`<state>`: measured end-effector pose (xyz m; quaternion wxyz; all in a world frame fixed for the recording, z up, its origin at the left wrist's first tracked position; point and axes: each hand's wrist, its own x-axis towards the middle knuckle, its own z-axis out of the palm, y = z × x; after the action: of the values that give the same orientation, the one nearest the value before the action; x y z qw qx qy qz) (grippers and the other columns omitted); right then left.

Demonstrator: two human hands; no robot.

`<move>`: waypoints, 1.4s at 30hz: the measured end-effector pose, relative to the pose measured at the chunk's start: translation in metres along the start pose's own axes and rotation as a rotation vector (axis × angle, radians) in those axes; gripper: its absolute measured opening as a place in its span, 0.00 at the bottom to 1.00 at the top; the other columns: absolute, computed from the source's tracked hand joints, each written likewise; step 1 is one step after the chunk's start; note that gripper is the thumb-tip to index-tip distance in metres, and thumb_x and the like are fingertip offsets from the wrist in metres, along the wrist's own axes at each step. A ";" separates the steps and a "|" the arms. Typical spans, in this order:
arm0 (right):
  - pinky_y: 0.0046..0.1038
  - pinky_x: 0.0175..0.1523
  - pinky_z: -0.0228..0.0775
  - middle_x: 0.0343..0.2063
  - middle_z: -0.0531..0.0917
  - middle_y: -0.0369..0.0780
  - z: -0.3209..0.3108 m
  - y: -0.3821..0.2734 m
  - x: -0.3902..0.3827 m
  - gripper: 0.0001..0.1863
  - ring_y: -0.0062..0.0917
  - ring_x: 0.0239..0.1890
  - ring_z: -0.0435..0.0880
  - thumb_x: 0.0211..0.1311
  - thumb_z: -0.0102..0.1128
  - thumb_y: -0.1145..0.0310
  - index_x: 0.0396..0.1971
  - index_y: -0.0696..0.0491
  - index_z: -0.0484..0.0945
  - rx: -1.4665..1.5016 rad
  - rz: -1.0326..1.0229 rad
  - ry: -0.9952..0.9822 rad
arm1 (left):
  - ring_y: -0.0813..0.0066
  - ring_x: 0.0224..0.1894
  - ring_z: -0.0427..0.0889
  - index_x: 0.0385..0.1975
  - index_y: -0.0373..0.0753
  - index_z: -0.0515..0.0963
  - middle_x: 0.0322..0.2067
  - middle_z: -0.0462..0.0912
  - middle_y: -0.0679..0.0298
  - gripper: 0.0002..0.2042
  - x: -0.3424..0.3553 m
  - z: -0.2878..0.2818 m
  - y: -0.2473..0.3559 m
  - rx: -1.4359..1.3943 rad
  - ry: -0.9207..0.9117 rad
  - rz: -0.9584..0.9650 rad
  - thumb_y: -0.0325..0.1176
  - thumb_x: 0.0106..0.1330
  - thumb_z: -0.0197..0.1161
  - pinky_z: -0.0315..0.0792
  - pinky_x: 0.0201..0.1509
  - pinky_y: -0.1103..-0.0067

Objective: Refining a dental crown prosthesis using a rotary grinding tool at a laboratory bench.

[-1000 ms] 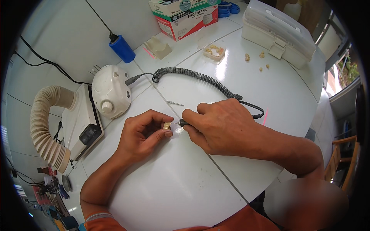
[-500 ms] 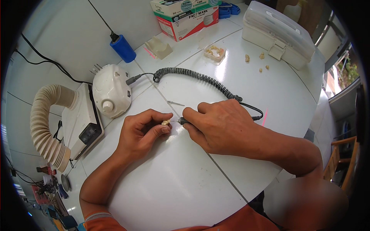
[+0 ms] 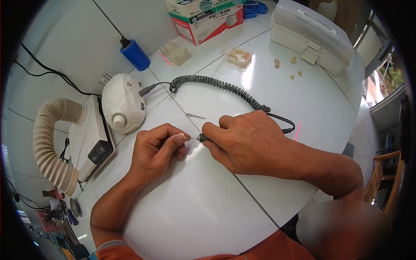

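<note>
Left hand: the left hand (image 3: pixel 157 146) is closed to a narrow pinch, thumb against the fingers, holding the small pale piece.
Small pale piece: the small pale piece (image 3: pixel 185 136) sits at the tip of the left thumb, above the table, mostly hidden by the digits; its full outline cannot be told.
Right hand: the right hand (image 3: pixel 247 141) is wrapped in a narrow grip around the drill handle, back of the hand facing up.
Drill handle: the drill handle (image 3: pixel 202 138) is dark, with a thin metal shaft pointing left toward the small pale piece; contact at the tip cannot be confirmed.
Cord: a black coiled cord (image 3: pixel 216 79) arches beyond the right hand and connects to the control box.
Control box: the white control box (image 3: pixel 125 104) stands left of the cord, round knob facing forward.
Loose bit: one metal bit (image 3: pixel 196 115) lies on the white table (image 3: pixel 186 203), just beyond the hands.
Hose unit: a white unit with a ribbed beige hose (image 3: pixel 45 143) stands at far left.
Clear tray: the small clear tray (image 3: pixel 239 65) contains pale pieces; four loose pieces (image 3: pixel 276 63) lie to its right.
Storage case: a white case (image 3: pixel 310 41) with a translucent lid stands behind the loose pieces.
</note>
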<state>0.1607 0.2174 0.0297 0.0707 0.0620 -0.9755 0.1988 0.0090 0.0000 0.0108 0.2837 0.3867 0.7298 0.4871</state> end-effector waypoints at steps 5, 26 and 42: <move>0.43 0.26 0.75 0.23 0.85 0.45 0.001 0.000 0.000 0.12 0.42 0.22 0.87 0.76 0.63 0.62 0.39 0.56 0.83 -0.007 -0.002 -0.002 | 0.84 0.25 0.82 0.43 0.32 0.86 0.26 0.84 0.67 0.14 0.002 -0.001 -0.002 -0.050 -0.018 -0.002 0.36 0.86 0.60 0.70 0.26 0.85; 0.42 0.25 0.75 0.24 0.85 0.46 0.006 0.000 0.000 0.07 0.41 0.23 0.88 0.70 0.64 0.67 0.37 0.57 0.82 -0.042 -0.035 0.000 | 0.83 0.30 0.81 0.43 0.28 0.85 0.29 0.83 0.66 0.15 0.003 -0.001 -0.001 -0.065 -0.050 -0.033 0.36 0.87 0.60 0.78 0.34 0.82; 0.42 0.24 0.74 0.24 0.86 0.48 0.007 0.000 0.001 0.08 0.41 0.21 0.88 0.71 0.63 0.68 0.38 0.58 0.81 -0.035 -0.042 0.004 | 0.86 0.29 0.79 0.42 0.32 0.85 0.29 0.83 0.68 0.16 0.001 0.000 -0.003 -0.086 -0.028 -0.029 0.39 0.87 0.59 0.75 0.33 0.85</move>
<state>0.1593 0.2144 0.0235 0.0777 0.0809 -0.9772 0.1801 0.0075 0.0002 0.0078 0.3172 0.3705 0.7096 0.5085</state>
